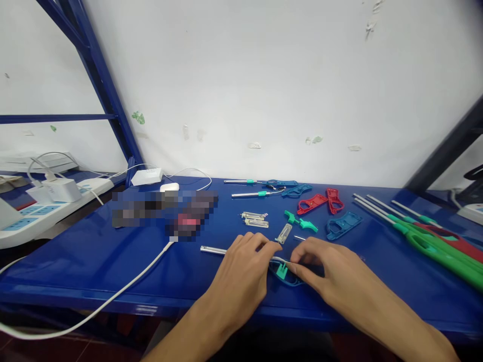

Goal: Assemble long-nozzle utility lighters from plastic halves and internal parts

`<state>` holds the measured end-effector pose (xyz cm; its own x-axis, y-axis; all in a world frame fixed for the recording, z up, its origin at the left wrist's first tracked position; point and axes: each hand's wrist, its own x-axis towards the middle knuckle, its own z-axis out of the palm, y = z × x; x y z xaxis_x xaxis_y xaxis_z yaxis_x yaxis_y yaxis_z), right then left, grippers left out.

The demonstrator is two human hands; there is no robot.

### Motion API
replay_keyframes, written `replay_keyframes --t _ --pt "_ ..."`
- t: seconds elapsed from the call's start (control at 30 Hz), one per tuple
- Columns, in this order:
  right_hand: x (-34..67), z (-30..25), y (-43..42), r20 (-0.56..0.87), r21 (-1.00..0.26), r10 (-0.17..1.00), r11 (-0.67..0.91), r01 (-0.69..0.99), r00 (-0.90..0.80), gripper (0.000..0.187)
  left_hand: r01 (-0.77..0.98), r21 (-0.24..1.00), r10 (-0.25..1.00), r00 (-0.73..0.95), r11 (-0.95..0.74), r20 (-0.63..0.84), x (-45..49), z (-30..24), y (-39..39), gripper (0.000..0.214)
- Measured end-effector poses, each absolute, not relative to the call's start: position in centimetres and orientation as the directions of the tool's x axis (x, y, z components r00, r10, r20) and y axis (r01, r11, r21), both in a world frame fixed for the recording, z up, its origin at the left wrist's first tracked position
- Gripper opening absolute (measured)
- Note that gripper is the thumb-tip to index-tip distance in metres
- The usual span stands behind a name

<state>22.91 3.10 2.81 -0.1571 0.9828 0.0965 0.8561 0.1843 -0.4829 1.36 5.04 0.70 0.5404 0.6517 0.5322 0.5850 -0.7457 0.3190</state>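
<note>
A half-built lighter lies near the table's front edge, its blue handle shell [291, 280] facing up with a teal trigger [282, 272] inside. Its silver metal tube [213, 250] points left. My left hand [243, 264] is closed over the lighter where tube and shell meet. At the shell's right part, my right hand [332, 261] has thumb and index finger pinched together; whatever lies between them is hidden. Just beyond my fingers are a clear fuel tank [284, 234], two teal triggers [301, 221] and a thin metal rod [300, 238].
More clear tanks [255, 220], red shells [312, 203], a blue shell [344, 225] and two tube assemblies [256, 194] lie behind. Whole green and red lighters [433, 246] are at right. On the left, a white cable [132, 276] and power strip [33, 216] sit near blurred items.
</note>
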Motion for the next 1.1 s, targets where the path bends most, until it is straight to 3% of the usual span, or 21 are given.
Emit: replay_keyframes --t 0.1,0.27,0.4,0.63,1.1 --pt "23.0 2.4 3.0 0.114 -0.482 0.981 0.190 0.855 -0.154 0.020 0.506 0.397 0.632 0.478 -0.766 0.610 1.4 1.2 4.0 0.021" --pt "23.1 2.0 2.9 0.089 -0.479 0.985 0.170 0.861 -0.145 0.023 0.529 0.403 0.661 0.526 -0.747 0.535 1.8 1.2 3.1 0.008" --pt "22.9 2.6 3.2 0.056 -0.483 0.986 0.167 0.860 -0.160 0.026 0.519 0.414 0.661 0.534 -0.748 0.527 1.8 0.7 3.6 0.015" --pt "22.6 3.8 3.7 -0.022 -0.501 0.985 0.138 0.854 -0.171 0.026 0.520 0.419 0.644 0.394 -0.744 0.655 1.5 0.7 4.3 0.015" --pt "23.2 3.0 2.8 0.060 -0.687 0.977 0.190 0.701 -0.205 0.026 0.557 0.376 0.650 0.450 -0.741 0.613 1.0 0.4 4.7 0.023"
